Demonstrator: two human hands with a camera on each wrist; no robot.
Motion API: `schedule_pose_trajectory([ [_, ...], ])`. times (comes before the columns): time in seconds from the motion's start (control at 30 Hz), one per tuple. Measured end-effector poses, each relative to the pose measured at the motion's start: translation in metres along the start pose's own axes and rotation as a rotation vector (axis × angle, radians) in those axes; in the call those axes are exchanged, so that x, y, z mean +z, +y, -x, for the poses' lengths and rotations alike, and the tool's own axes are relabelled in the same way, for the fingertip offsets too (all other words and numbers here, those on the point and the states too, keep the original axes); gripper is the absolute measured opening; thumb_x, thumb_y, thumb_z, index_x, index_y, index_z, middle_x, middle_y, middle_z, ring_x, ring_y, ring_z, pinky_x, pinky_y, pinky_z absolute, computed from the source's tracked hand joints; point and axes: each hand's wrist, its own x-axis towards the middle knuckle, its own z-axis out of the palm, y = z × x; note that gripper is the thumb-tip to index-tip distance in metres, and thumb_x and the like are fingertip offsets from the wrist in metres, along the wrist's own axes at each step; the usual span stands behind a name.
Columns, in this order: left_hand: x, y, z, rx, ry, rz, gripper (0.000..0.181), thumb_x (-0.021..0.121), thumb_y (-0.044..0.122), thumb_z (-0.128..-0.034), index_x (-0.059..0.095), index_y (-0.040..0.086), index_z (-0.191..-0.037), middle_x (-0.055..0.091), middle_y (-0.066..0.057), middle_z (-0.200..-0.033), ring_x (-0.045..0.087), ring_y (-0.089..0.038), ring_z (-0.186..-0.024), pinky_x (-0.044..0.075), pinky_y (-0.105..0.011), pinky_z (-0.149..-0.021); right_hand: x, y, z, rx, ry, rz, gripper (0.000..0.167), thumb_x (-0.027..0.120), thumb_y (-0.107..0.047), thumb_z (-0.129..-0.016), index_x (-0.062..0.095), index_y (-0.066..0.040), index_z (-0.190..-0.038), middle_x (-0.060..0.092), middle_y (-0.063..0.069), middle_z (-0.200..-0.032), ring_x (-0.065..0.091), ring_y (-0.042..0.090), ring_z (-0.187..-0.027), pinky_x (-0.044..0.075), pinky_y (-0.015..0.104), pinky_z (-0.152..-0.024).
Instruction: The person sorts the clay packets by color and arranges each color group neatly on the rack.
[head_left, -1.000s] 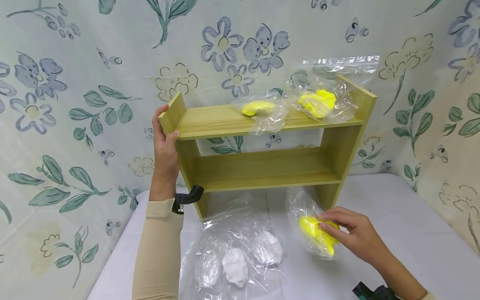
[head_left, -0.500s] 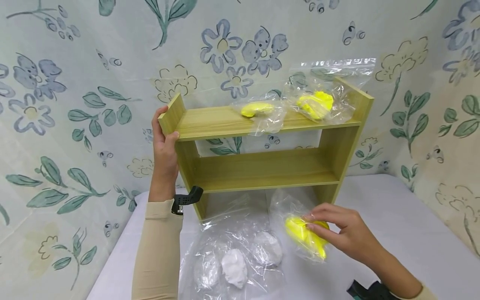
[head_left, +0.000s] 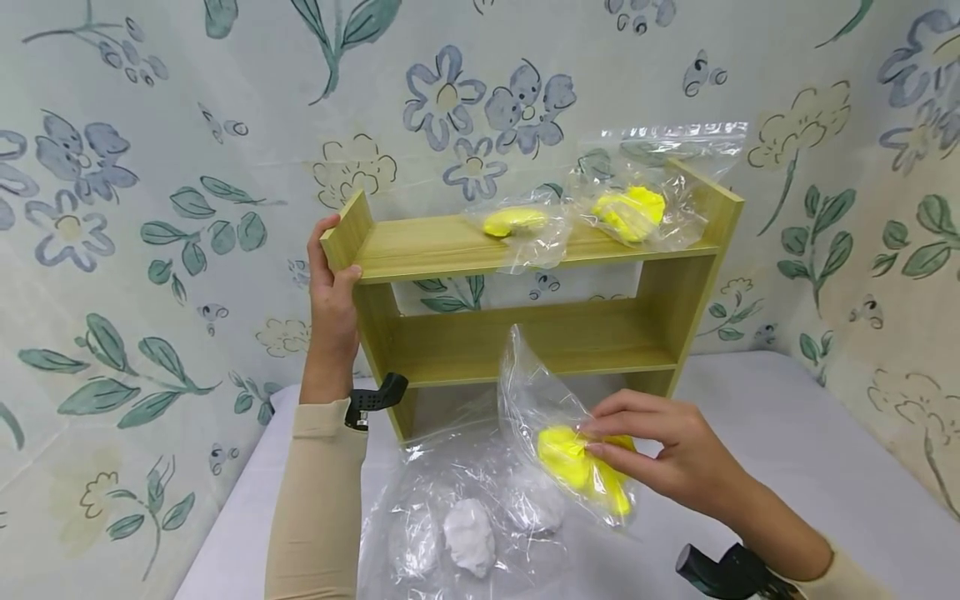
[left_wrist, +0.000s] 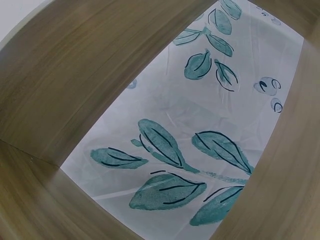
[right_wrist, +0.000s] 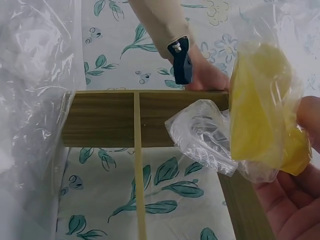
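A wooden shelf unit point(head_left: 525, 333) stands on the table, and my left hand point(head_left: 333, 304) grips its upper left side panel, thumb at the front. My right hand point(head_left: 663, 446) pinches a clear bag with a yellow lump point(head_left: 573, 458) in it, held in front of the shelf's lower right part. The right wrist view shows the bagged yellow lump point(right_wrist: 262, 105) large, with fingers at its right. Two more bagged yellow lumps, a small one point(head_left: 514, 221) and a larger one point(head_left: 630, 212), lie on the top board. In the left wrist view only the shelf boards point(left_wrist: 90, 65) and backdrop show.
A large clear bag point(head_left: 405, 500) with several white lumps, one of them bare-looking white point(head_left: 469, 537), lies on the white tablecloth point(head_left: 787, 433) at the shelf's front left. A floral cloth point(head_left: 247, 150) hangs behind. The shelf's middle board point(head_left: 525, 367) holds nothing.
My right hand has moved left with the yellow lump's bag, whose empty end now rises in front of the middle board. My left hand keeps its grip on the shelf.
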Motion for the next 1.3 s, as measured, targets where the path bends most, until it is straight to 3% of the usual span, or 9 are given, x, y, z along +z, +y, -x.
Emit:
schedule_pose_trajectory([
  [0.23,0.002,-0.002,-0.002,-0.004,-0.002,0.039,0.063,0.034,-0.007,-0.0845,0.038,0.024,-0.139,0.033,-0.009,-0.140,0.033,-0.027,-0.118,0.030,-0.032,-0.090,-0.005,-0.014,-0.032,-0.147,-0.027,-0.022,0.017,0.071,-0.016,-0.086,0.074,-0.006,-0.101,0.068,0.004,-0.096,0.062,0.011,-0.082,0.050,0.016,-0.067],
  [0.4,0.000,-0.001,-0.001,-0.005,0.002,0.022,0.062,0.034,-0.006,-0.0848,0.038,0.024,-0.139,0.034,-0.009,-0.140,0.034,-0.026,-0.117,0.029,-0.032,-0.090,-0.006,-0.024,-0.054,-0.247,-0.031,-0.004,0.018,0.068,-0.019,-0.089,0.073,-0.005,-0.100,0.067,0.005,-0.095,0.063,0.011,-0.080,0.048,0.014,-0.065],
  [0.57,0.000,0.000,-0.001,-0.007,0.003,0.001,0.062,0.034,-0.006,-0.0845,0.038,0.024,-0.139,0.034,-0.007,-0.142,0.033,-0.027,-0.121,0.029,-0.033,-0.092,-0.007,-0.033,-0.069,-0.260,-0.012,0.028,0.019,0.067,-0.021,-0.090,0.074,-0.006,-0.099,0.068,0.004,-0.094,0.063,0.010,-0.079,0.048,0.015,-0.065],
  [0.67,0.001,0.000,-0.001,-0.011,0.000,-0.016,0.062,0.034,-0.005,-0.0845,0.038,0.025,-0.139,0.034,-0.006,-0.143,0.032,-0.027,-0.123,0.028,-0.034,-0.094,-0.008,-0.037,-0.076,-0.227,0.001,0.036,0.019,0.068,-0.021,-0.089,0.074,-0.006,-0.099,0.068,0.003,-0.095,0.063,0.010,-0.080,0.048,0.015,-0.064],
  [0.77,0.002,0.000,-0.001,-0.014,0.002,-0.032,0.063,0.034,-0.005,-0.0846,0.038,0.025,-0.140,0.034,-0.004,-0.144,0.031,-0.026,-0.124,0.027,-0.035,-0.095,-0.010,-0.042,-0.084,-0.176,0.007,0.038,0.019,0.075,-0.011,-0.082,0.074,-0.007,-0.101,0.069,0.001,-0.096,0.063,0.011,-0.084,0.049,0.015,-0.066],
  [0.9,0.002,0.000,-0.001,-0.017,0.007,-0.040,0.062,0.034,-0.004,-0.0846,0.038,0.025,-0.139,0.034,-0.003,-0.144,0.031,-0.024,-0.125,0.026,-0.035,-0.095,-0.013,-0.049,-0.094,-0.099,0.005,0.048,0.033,0.079,0.002,-0.071,0.072,-0.008,-0.102,0.069,-0.002,-0.098,0.064,0.011,-0.088,0.051,0.019,-0.075],
  [1.13,0.000,0.000,0.001,-0.026,0.012,-0.042,0.063,0.034,-0.004,-0.0842,0.038,0.025,-0.140,0.034,-0.004,-0.145,0.032,-0.025,-0.126,0.026,-0.035,-0.097,-0.015,-0.057,-0.112,0.141,-0.020,-0.066,0.026,0.076,0.000,-0.079,0.069,-0.009,-0.102,0.068,-0.005,-0.099,0.063,0.010,-0.090,0.052,0.027,-0.082],
  [1.3,-0.002,0.000,0.000,-0.033,0.007,-0.046,0.062,0.034,-0.003,-0.0847,0.037,0.026,-0.140,0.034,-0.004,-0.145,0.031,-0.026,-0.126,0.026,-0.036,-0.097,-0.015,-0.052,-0.129,0.288,-0.031,-0.191,0.021,0.070,-0.001,-0.084,0.067,-0.004,-0.105,0.067,0.001,-0.100,0.065,0.016,-0.087,0.054,0.028,-0.078],
])
